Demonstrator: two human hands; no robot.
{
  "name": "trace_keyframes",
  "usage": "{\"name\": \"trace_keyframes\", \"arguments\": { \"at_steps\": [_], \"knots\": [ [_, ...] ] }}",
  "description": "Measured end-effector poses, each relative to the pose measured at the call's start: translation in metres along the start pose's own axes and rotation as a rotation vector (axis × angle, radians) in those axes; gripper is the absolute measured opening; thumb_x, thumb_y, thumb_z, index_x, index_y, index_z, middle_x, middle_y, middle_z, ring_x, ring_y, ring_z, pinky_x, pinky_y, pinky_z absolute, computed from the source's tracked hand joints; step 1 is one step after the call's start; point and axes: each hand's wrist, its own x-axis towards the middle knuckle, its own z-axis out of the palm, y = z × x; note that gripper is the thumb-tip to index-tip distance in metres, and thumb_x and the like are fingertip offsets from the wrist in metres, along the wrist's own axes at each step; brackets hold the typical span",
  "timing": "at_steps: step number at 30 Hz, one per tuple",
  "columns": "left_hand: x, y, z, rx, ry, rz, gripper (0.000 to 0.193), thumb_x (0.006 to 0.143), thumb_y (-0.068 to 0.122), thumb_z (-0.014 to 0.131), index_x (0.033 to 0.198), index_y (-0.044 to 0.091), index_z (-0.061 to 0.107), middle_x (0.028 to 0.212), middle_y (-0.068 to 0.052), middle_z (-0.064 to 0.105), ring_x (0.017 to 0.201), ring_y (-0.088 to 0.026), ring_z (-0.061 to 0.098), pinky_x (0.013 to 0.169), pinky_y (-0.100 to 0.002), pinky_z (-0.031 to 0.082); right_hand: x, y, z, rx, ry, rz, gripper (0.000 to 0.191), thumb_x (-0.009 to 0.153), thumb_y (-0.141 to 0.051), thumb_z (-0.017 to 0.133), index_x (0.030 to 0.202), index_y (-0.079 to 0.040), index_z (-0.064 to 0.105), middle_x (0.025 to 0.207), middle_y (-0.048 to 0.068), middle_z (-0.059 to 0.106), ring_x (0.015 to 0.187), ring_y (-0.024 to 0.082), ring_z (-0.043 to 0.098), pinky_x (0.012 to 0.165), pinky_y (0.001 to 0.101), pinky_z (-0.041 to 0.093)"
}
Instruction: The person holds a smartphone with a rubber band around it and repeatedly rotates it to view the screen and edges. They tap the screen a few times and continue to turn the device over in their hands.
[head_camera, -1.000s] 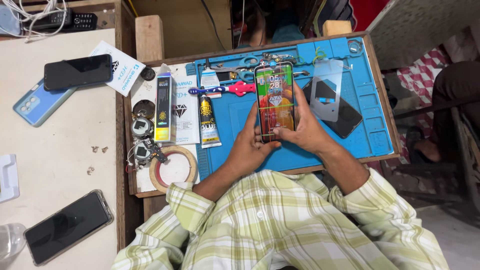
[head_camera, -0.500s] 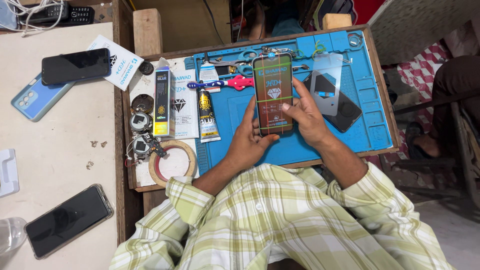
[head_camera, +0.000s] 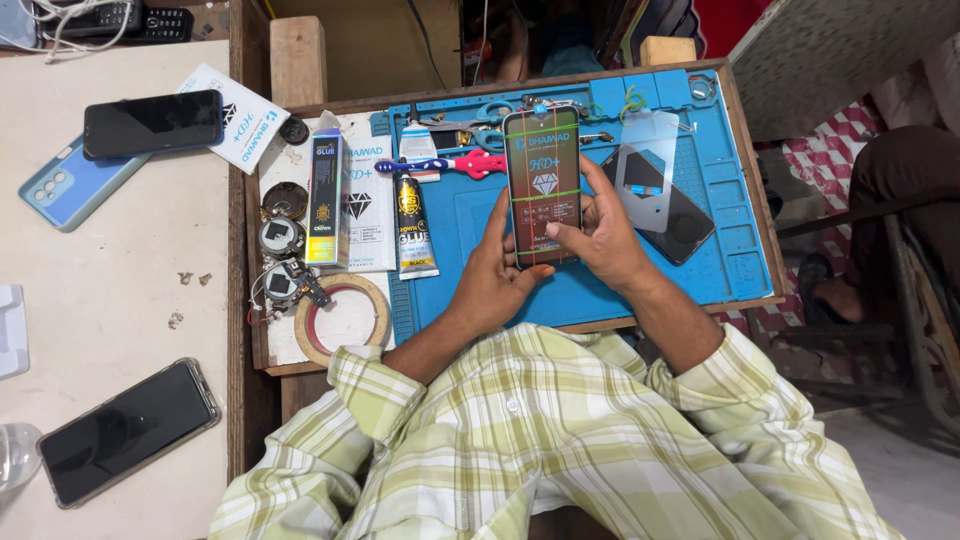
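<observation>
Both my hands hold a smartphone (head_camera: 541, 180) upright over a blue work mat (head_camera: 720, 200); its screen is lit with coloured lines across it. My left hand (head_camera: 490, 270) grips the phone's left edge and bottom. My right hand (head_camera: 600, 235) wraps its right edge, thumb resting on the lower screen. Beside the phone on the right lie a clear screen protector sheet (head_camera: 650, 150) and a dark phone (head_camera: 685, 225).
A glue tube (head_camera: 412, 225), a red-and-blue tool (head_camera: 450, 165), scissors (head_camera: 490, 112), flat boxes (head_camera: 325, 195), a tape ring (head_camera: 342, 320) and small round parts (head_camera: 278, 240) lie left of the mat. The white table on the left carries three phones (head_camera: 152, 123), (head_camera: 68, 185), (head_camera: 125, 430).
The phone's screen picture has changed from a colourful image to a dark one with a diamond shape. My hands shifted the phone slightly; my right thumb now rests lower on the screen.
</observation>
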Motion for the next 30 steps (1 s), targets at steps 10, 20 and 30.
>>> {"name": "trace_keyframes", "arguments": {
  "at_steps": [10, 20, 30],
  "knots": [
    [-0.002, 0.009, 0.0, 0.087, -0.015, 0.034, 0.109, 0.089, -0.009, 0.071, 0.165, 0.016, -0.004, 0.134, -0.018, 0.067, 0.115, -0.02, 0.071, 0.085, -0.029, 0.064, 0.003, -0.006, 0.011, -0.092, 0.055, -0.06, 0.081, 0.091, -0.001, 0.074, 0.155, -0.006, 0.025, 0.121, 0.017, 0.07, 0.109, 0.019, 0.072, 0.09, 0.036, 0.064],
    [-0.001, -0.01, 0.0, -0.058, -0.02, -0.026, 0.111, 0.088, -0.009, 0.071, 0.165, 0.016, -0.004, 0.132, -0.017, 0.066, 0.116, -0.021, 0.07, 0.086, -0.029, 0.062, 0.0, 0.001, 0.001, 0.049, 0.068, -0.032, 0.058, 0.105, -0.017, 0.053, 0.158, -0.004, 0.034, 0.109, 0.009, 0.069, 0.095, 0.008, 0.064, 0.084, 0.025, 0.052],
    [0.003, -0.014, 0.001, -0.072, -0.003, -0.022, 0.113, 0.087, -0.01, 0.071, 0.169, 0.02, 0.0, 0.128, -0.014, 0.067, 0.112, -0.017, 0.068, 0.089, -0.029, 0.059, 0.006, 0.015, -0.006, 0.044, 0.075, -0.005, 0.057, 0.1, -0.015, 0.054, 0.153, -0.004, 0.037, 0.104, 0.009, 0.071, 0.093, 0.011, 0.067, 0.082, 0.0271, 0.053]
  ]
}}
